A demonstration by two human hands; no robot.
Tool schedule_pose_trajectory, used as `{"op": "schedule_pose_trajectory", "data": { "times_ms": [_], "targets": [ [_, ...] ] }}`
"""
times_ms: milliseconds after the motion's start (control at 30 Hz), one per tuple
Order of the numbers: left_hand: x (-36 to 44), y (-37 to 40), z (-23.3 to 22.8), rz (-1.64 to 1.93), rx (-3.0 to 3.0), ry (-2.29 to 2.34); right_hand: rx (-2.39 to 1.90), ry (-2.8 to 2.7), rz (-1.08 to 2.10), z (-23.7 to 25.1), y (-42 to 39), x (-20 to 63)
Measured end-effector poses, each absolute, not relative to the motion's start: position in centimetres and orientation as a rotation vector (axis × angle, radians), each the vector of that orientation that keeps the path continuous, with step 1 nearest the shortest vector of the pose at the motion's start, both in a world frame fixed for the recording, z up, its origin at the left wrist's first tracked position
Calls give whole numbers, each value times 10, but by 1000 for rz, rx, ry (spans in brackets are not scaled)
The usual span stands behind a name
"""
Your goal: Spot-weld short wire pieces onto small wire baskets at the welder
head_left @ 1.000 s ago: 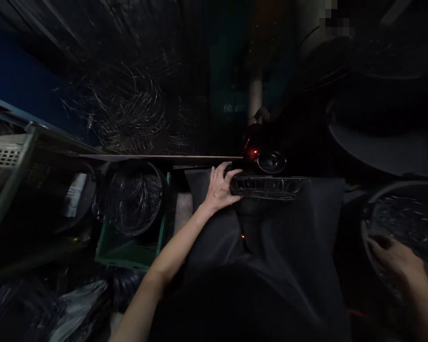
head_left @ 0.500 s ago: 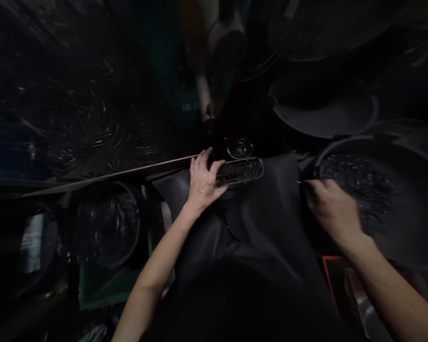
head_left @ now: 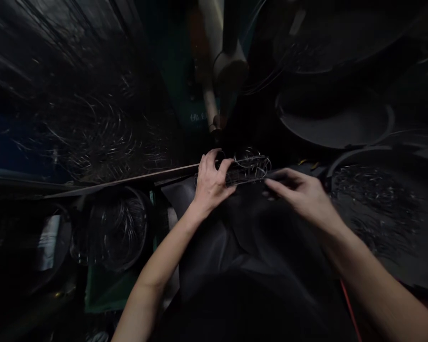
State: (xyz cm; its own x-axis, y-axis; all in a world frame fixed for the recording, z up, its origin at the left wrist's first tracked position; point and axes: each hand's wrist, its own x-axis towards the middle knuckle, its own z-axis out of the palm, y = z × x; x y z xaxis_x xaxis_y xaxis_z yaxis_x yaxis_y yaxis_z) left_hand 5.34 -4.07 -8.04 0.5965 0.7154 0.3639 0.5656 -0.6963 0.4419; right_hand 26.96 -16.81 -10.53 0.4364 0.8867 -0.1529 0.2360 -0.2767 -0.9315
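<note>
Right hand (head_left: 301, 194) has come across from the tub of loose wire pieces (head_left: 374, 209) at 3 o'clock, where it was half a second ago, and now sits at the right end of the wire basket (head_left: 248, 171), fingers extended toward it; looks like a thin piece is pinched at the fingertips, but it's too dark to confirm, so I can't tell whether that hand grips anything. Left hand (head_left: 212, 183) hasn't left its spot: curled around the left end of the basket, thumb under, fingers over the top rim, holding it. Basket sits at 12 o'clock relative to the lap, resting on the far edge of the dark apron (head_left: 257, 237), tilted slightly up to the right compared with a second ago. My read: both hands have converged on the basket, so work on it is now two-handed rather than one hand steadying while the other fetches. Green crate (head_left: 107, 289) with wire rings (head_left: 117, 228) at 8 o'clock, dark basin (head_left: 335, 118) at 1 o'clock, tangled wire pile (head_left: 92, 128) at 10 o'clock, all apart from the hands. Writing: faint pale characters on the teal panel (head_left: 180, 90) at 12 o'clock, too blurred to read. No brand marks legible.
</note>
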Motion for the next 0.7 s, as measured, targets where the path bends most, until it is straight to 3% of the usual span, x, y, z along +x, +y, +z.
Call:
{"op": "schedule_pose_trajectory", "data": {
  "times_ms": [133, 367, 700],
  "targets": [
    [55, -37, -80, 769, 2669, 1016, -1650, -944, 1012, -107, -112, 234],
    [51, -22, -85, 904, 2675, 1043, -1689, -1070, 622, -85, -91, 197],
    [54, -8, -91, 995, 2573, 1028, -1676, -1167, 456, -87, -80, 191]
  ]
}}
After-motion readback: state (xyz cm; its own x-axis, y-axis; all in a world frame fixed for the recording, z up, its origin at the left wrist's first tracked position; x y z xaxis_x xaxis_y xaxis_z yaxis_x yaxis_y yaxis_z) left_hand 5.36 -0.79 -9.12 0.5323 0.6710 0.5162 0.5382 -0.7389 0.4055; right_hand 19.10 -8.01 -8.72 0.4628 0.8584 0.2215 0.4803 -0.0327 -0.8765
